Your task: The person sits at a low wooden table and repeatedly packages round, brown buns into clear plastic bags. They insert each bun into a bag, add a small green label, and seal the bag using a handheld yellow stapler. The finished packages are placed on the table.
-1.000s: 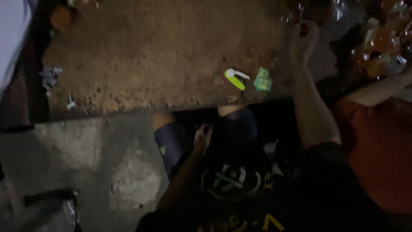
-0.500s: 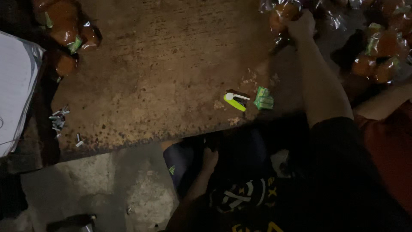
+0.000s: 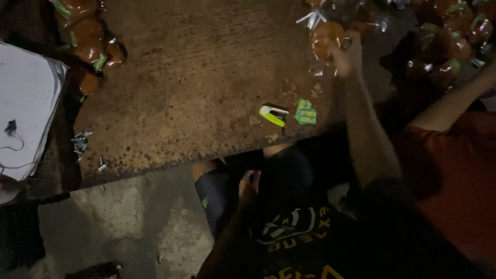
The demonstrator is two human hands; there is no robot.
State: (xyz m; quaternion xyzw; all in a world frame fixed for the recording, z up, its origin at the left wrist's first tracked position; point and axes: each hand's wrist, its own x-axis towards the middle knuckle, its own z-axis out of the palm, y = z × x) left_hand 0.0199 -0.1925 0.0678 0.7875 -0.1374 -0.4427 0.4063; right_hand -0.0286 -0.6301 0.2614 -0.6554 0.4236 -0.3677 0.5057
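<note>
The right hand [image 3: 345, 56] has its grip closed on a clear bag of orange fruit [image 3: 326, 37]; lift by the twisted neck above the grip (the left hand [image 3: 249, 185] rests loosely curled on the lap), clear of the stapler [image 3: 273, 114] lying nearer on the surface [image 3: 196, 77].

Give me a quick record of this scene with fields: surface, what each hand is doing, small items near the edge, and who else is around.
surface: worn brown board, dim light
right hand: reached out, fingers on a clear-wrapped orange bag
left hand: resting on the lap below the board edge, holding nothing visible
near the edge: yellow-green stapler, small green labels beside it
left side: more wrapped orange bags, loose staples, white lined sheet
others: a person in red at right, arm extended
</note>
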